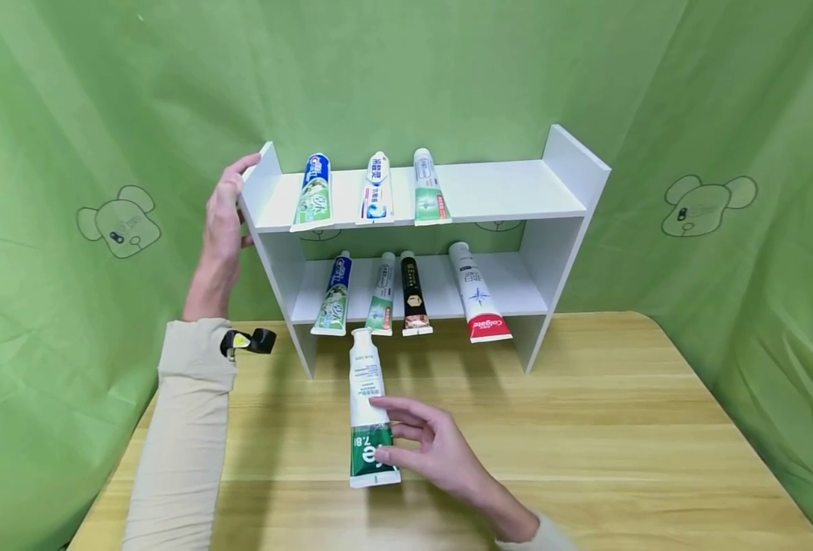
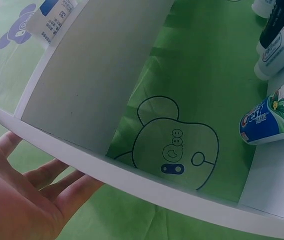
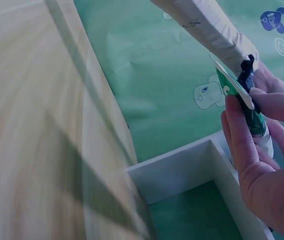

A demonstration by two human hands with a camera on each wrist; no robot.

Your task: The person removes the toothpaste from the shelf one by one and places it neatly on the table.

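Green cloth printed with cartoon bear faces hangs behind and beside a wooden table (image 1: 586,428), on which stands a white two-tier shelf (image 1: 565,199). Three toothpaste tubes lie on the upper board, caps toward the back: a blue-and-green Crest tube (image 1: 315,191), a white-and-blue tube (image 1: 377,189) and a white-and-green tube (image 1: 427,187). Four more lie on the lower board, among them a second Crest tube (image 1: 334,295), a black tube (image 1: 412,295) and a white Colgate tube (image 1: 477,295) with a red end. In front of the shelf, on the tabletop, lies a white-and-green toothpaste tube (image 1: 367,409), its cap pointing at the shelf's lower board and its flat crimped end toward the person. The right hand (image 1: 434,448) grips this tube near the green crimped end: the fingers curl over its top from the right, the fingertips reach across the white part just above the green band, and the thumb presses the green part lower down. In the right wrist view the same tube (image 3: 241,100) sits pinched between the thumb and the fingers (image 3: 239,135), its flat end sticking up past them. The left hand (image 1: 226,222) rests flat against the outer face of the shelf's left side panel, fingers straight and close together, thumb hooked over the panel's front edge; the left wrist view shows those fingers (image 2: 47,172) lying behind the panel's white edge (image 2: 132,172).
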